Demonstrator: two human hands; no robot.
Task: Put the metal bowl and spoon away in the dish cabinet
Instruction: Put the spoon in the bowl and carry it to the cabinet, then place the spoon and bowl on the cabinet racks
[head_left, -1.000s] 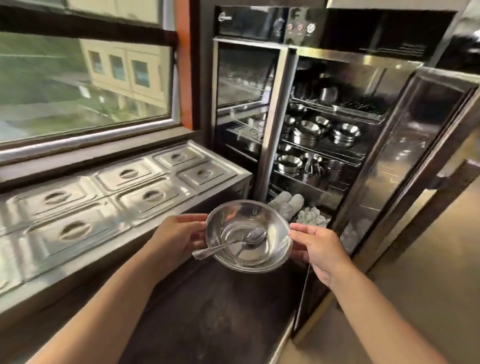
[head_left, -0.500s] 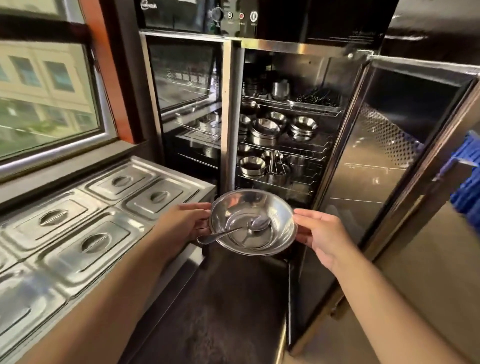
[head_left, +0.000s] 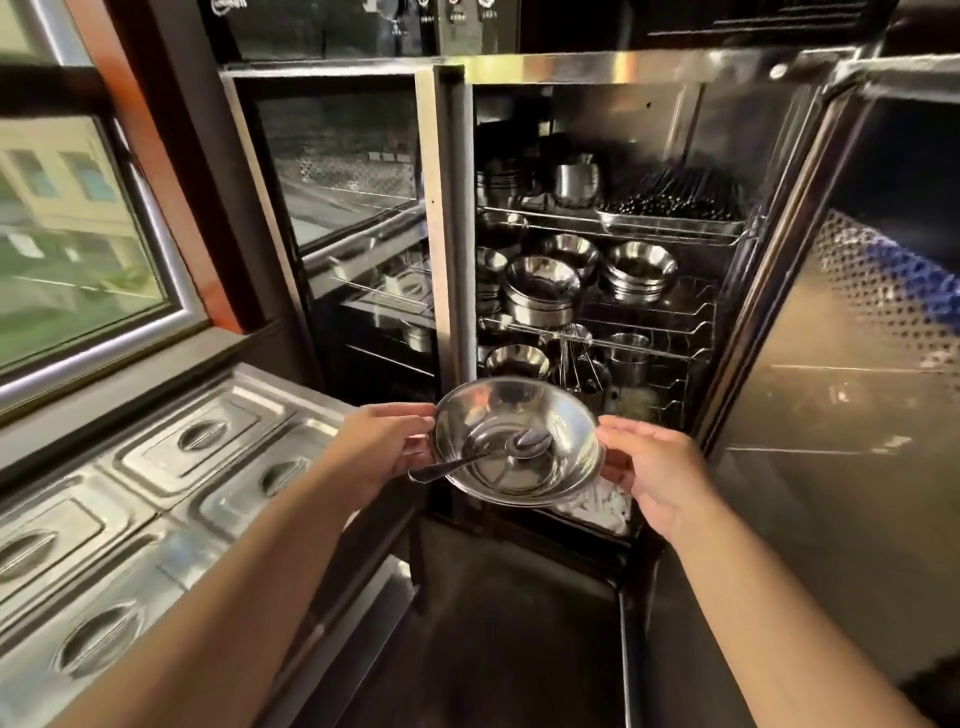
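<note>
A shiny metal bowl (head_left: 540, 415) is held level in front of the dish cabinet (head_left: 571, 67), low before its open right side. My left hand (head_left: 384, 447) grips the bowl's left rim and my right hand (head_left: 649, 467) grips its right rim. A metal spoon (head_left: 483, 457) lies inside the bowl, its handle sticking out over the left rim by my left fingers. Wire shelves behind the bowl hold stacked metal bowls (head_left: 543, 293) and cups (head_left: 576, 182).
The cabinet's right door (head_left: 852, 364) stands open at the right. Its left glass door (head_left: 343, 171) is closed. A steel counter with lidded food pans (head_left: 202, 441) runs along the left under a window (head_left: 78, 244). A tray of dark utensils (head_left: 675, 202) fills the top shelf.
The view has moved closer to the cabinet and turned to face it. The bowl with the spoon, still in both hands, now sits right before the lower shelves.
</note>
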